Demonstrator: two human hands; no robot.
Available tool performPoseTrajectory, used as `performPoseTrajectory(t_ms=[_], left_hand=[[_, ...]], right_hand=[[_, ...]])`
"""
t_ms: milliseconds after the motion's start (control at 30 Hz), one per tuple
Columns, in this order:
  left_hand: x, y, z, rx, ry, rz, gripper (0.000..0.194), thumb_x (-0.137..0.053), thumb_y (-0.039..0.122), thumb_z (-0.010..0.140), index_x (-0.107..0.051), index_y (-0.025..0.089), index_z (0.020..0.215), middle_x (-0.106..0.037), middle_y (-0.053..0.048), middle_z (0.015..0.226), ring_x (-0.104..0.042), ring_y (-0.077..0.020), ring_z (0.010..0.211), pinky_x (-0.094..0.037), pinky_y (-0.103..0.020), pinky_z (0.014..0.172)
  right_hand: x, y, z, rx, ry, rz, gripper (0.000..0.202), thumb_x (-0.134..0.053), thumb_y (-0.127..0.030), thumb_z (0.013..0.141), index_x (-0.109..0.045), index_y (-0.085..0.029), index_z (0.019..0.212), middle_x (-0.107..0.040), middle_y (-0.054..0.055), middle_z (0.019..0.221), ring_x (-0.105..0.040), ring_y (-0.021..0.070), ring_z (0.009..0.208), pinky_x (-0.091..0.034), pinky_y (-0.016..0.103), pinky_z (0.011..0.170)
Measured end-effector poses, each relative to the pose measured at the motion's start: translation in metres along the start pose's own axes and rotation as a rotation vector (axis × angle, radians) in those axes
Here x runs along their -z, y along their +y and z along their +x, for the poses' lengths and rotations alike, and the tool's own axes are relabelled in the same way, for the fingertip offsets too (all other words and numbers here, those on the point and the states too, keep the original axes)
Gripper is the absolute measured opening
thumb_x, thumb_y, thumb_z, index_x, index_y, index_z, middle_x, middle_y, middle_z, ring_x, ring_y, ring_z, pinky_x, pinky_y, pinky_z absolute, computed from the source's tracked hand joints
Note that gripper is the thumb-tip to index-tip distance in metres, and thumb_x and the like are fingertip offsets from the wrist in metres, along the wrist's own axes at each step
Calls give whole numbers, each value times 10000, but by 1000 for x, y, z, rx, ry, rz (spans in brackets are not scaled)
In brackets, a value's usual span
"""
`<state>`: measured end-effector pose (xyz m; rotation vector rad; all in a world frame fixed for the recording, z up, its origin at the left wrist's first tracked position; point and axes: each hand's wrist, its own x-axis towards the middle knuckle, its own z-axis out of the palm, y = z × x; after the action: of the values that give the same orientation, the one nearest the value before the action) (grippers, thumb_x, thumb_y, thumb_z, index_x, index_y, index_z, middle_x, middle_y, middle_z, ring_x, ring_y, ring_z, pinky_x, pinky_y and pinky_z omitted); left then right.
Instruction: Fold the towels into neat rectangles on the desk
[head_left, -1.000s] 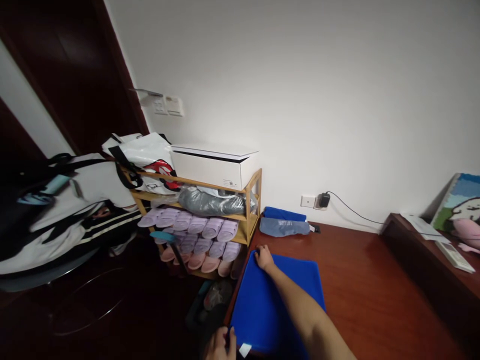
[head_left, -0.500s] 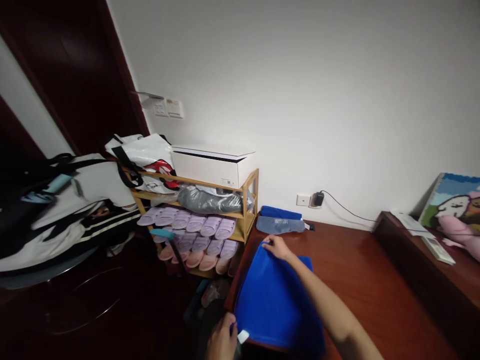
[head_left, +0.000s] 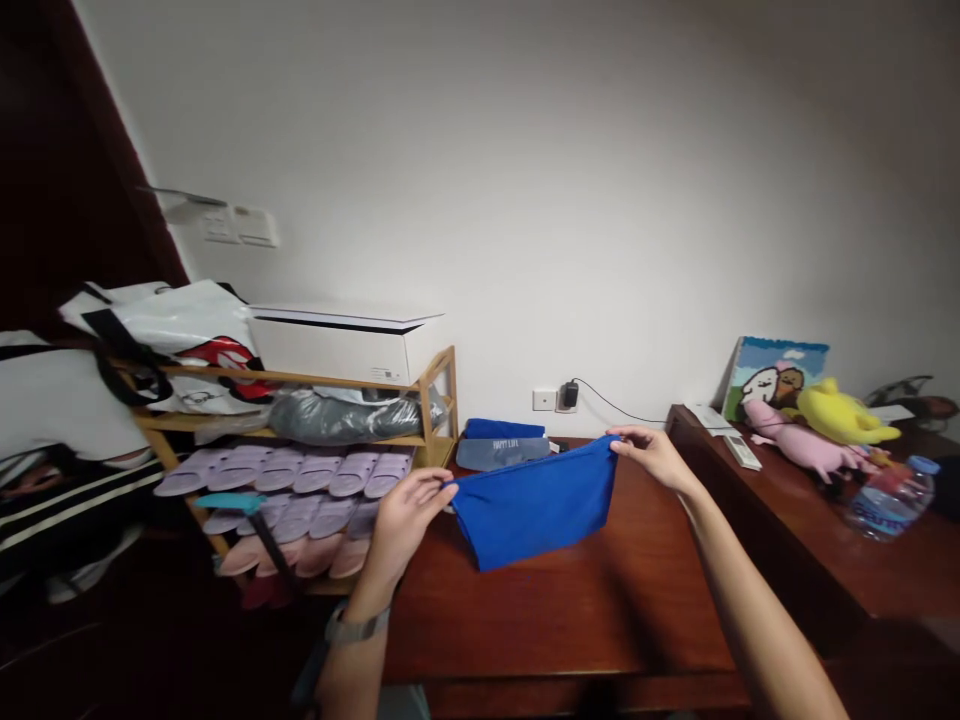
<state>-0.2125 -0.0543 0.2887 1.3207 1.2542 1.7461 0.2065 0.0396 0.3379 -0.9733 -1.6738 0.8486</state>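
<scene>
A blue cloth (head_left: 536, 510) hangs stretched between my two hands, over the brown wooden table (head_left: 555, 630). My left hand (head_left: 411, 510) pinches its upper left corner, with some fingers curled loosely. At the upper right corner, my right hand (head_left: 649, 455) grips the cloth between thumb and fingers. The cloth's top edge slopes up to the right, and its lower part hangs down over the tabletop. Behind it, against the wall, lie a folded grey-blue cloth (head_left: 504, 455) printed "HAPPY LIFE" and a folded blue cloth (head_left: 504, 429).
On the left stands a wooden rack (head_left: 435, 400) with rows of slippers (head_left: 300, 470) and a white box (head_left: 337, 345). A raised ledge on the right holds a pink plush toy (head_left: 795, 445), a yellow plush toy (head_left: 844, 412), a remote (head_left: 742, 452) and a bottle (head_left: 896, 500).
The blue cloth was spread on the table's left side; now it is lifted and held up between both hands. My left hand rose, my right moved rightward, and the view turned right.
</scene>
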Motion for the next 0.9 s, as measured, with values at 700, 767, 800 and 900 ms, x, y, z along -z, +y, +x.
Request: performPoseTrajectory(t_ms=[700,767,800,900], left_hand=[[-15,57,-13,-54,-177,-210,381,-1009,373,581,-736,199,782,-735,-39,869,-677,-192,838,-583,-309,710],[-11,59,-20,-69,-188,-213,357,-1005,368,586,-733,212,759,-717,-29,840,-664,-186,805,-581,-304,674],[-10,59,-22,-72,-192,-218,346,-1004,365,592,-736,219,754,-714,-26,836,-665,-185,802,-584,-302,668],[-13,49,-18,-45,-184,-221,344,-1006,374,606,-765,224,801,-753,-32,889,-691,-180,817,-589,-281,669]], right_hand=[[23,-23,-114,-157,218,375,479,-1048,-546,600,-766,-242,841,-655,17,779,-600,170,704,-526,295,634],[26,-27,-127,-158,253,390,464,-1051,-536,599,-774,-245,834,-651,21,787,-584,164,688,-507,283,599],[26,-28,-132,-163,270,398,462,-1052,-532,599,-780,-245,838,-652,22,789,-577,160,677,-494,276,581],[26,-24,-137,-191,323,386,489,-1052,-530,604,-806,-231,904,-680,25,798,-586,157,674,-489,271,583]])
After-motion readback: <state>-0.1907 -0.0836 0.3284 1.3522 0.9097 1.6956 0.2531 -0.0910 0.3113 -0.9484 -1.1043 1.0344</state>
